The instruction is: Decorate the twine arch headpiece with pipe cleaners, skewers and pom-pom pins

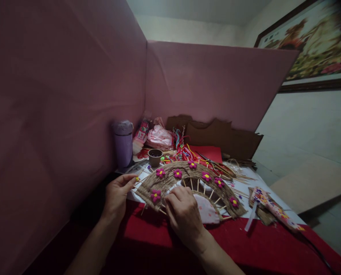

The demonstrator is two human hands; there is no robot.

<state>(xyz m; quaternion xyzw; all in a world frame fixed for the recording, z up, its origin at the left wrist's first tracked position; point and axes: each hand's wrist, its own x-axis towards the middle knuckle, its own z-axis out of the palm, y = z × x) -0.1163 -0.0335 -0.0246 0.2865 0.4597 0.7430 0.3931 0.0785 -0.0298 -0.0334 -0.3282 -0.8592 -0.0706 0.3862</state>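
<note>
Fan (pixel 170 178) arcs sideways before me; left hand (pixel 117 196) pinches its left end, right hand (pixel 184 213) covers its middle, grip hidden.

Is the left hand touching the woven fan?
Touching. In the head view, fingers of the left hand pinch the woven fan at its left edge.

Purple tumbler (pixel 122 144), small brown cup (pixel 155 157)

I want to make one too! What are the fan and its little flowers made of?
The fan looks like rough brown string, matte and fuzzy, wound in rows over thin pale sticks, probably wood. The flowers look like soft foam or clay, smooth, bright pink with yellow middles; hard to tell which.
</note>
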